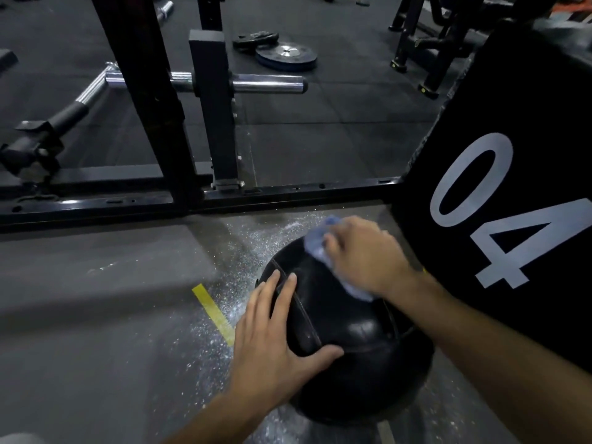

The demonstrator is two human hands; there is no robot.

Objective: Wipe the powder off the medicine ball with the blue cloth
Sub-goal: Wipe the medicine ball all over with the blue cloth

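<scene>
Medicine ball (346, 341) sits on the floor (96, 315), lower centre of frame, beside the black box (512, 155) marked 04. Left hand (275, 341) lies flat on the ball, fingers straight, steadying. Right hand (362, 254) presses the blue cloth (315, 243) on the ball's far top; blurred, grip looks clamped on the cloth. Visible ball surface looks mostly clean; powder (237, 283) scattered on the floor left of it. Probably late in wiping. Ball is round, no long axis; seam runs toward upper left.
</scene>
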